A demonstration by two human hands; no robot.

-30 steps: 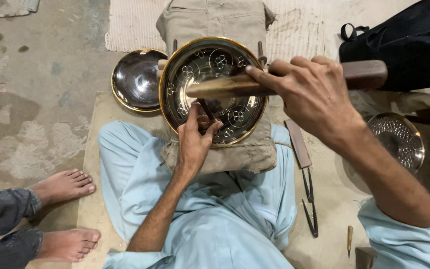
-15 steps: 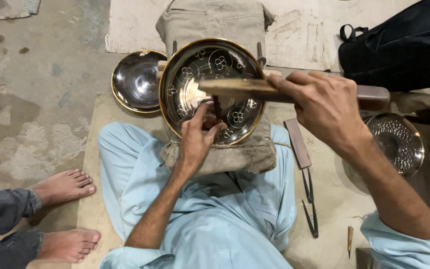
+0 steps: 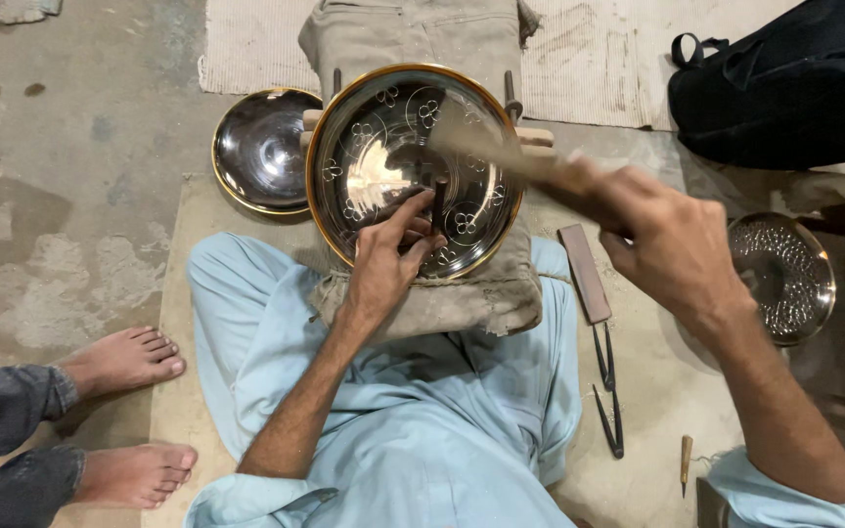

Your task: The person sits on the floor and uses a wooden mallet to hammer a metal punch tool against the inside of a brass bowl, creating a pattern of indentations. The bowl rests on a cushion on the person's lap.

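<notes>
The wooden mallet, gripped in the right hand, has swung lower and blurs just above the engraved plate. The left hand pinches a slim chisel upright on the plate's lower part; a strike is landing.

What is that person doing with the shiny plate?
A person sits on the floor with a big shiny metal plate with flower patterns resting on a cloth pad over their lap. Their left hand holds a thin metal punch upright against the plate. Their right hand grips a wooden mallet, which is blurred above the plate. A smaller bowl lies to one side, a dotted metal dish to the other, and someone else's bare feet are nearby.
</notes>
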